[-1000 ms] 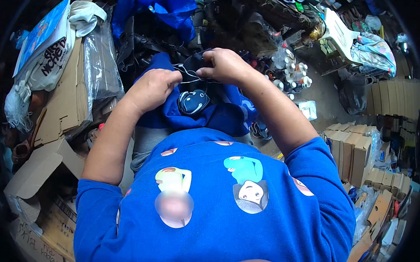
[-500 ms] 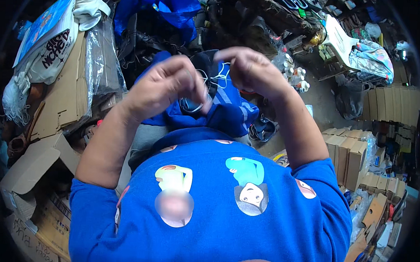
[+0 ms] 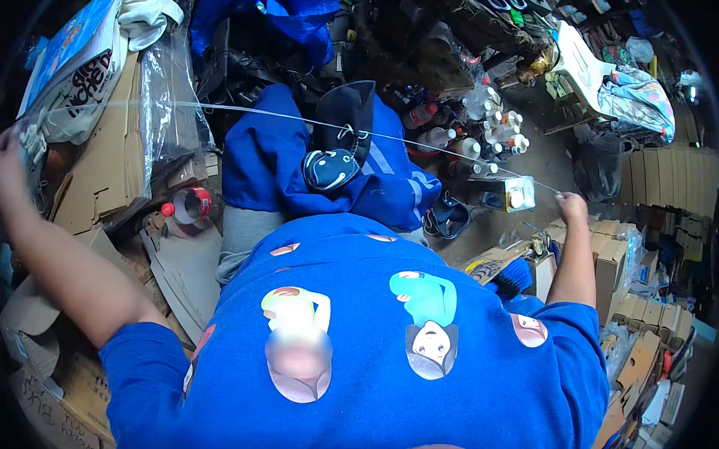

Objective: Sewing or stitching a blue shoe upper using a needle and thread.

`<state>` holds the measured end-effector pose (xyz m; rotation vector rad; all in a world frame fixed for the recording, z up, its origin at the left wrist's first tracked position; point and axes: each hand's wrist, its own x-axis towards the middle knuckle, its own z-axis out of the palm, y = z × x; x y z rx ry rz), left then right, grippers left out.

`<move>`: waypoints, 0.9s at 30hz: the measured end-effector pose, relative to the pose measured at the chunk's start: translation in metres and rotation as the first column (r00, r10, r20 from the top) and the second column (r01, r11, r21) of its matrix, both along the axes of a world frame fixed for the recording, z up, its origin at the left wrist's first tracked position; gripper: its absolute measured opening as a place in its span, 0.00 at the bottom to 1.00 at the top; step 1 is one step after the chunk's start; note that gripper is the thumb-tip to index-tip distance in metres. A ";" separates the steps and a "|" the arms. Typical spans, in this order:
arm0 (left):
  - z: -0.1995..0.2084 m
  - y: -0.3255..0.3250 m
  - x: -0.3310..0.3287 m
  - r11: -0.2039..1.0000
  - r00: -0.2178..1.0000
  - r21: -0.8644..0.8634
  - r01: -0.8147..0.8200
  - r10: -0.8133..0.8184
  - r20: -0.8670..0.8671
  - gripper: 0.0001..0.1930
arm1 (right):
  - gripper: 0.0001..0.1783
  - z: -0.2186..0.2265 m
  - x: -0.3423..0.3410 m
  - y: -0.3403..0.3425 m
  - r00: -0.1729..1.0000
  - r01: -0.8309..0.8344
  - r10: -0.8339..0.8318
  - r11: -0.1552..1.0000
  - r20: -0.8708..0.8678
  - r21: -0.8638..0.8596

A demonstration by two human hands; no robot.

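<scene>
A thin white thread stretches in a nearly straight line across the view, above my lap. At its left end my left hand, somewhat blurred at the far left, is closed on it. My right hand pinches the other end, out to the right. Between them, on the blue cloth over my lap, rests a black shoe part with white stitching around a rounded end. A stiff dark flap stands up behind it, and white thread loops show where the two meet.
Cardboard sheets and clear plastic lean at the left, near a red-capped bottle. Several bottles and a metal can stand at the right. A pale chair holds cloth; cardboard boxes are stacked near my right arm.
Both hands have swung far apart from above the lap, left hand to the left, right hand to the right. The thread is now drawn out taut between them, and the shoe part is uncovered.
</scene>
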<state>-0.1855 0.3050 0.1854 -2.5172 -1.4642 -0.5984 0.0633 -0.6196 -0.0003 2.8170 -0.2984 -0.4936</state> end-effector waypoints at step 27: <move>-0.185 -0.243 0.078 0.085 0.447 -0.622 0.779 -0.771 0.454 0.08 | 0.16 -0.007 -0.027 0.293 0.937 0.262 0.225 0.062 -0.269 0.963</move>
